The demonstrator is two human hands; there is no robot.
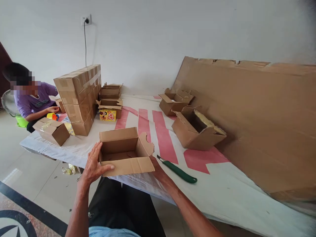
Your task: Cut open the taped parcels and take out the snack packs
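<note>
- The open carton is in the person's hands at the front edge of the table, above the lap. Its flaps stand out, and the brown faces in view carry no print that can be read.
- The left hand grips the carton's left end, with the thumb spread wide over the front flap and the fingers close together along the side.
- The right hand is at the carton's right end. The flap hides most of its fingers, so whether they are wide or narrow cannot be told.
- A green utility knife lies just beside the right hand, blade end toward the carton; no maker's name is legible on it.
- The clearest printing is on a small yellow packet with large red-and-white characters and a cartoon figure, too small to read surely. It stands against an open box.
- To its left rises a stack of taped boxes; no label there is legible.
- Behind the stack sits a person in a purple shirt whose dark chest lettering is unreadable.
- On the right, two more open boxes stand before a large cardboard sheet.
</note>
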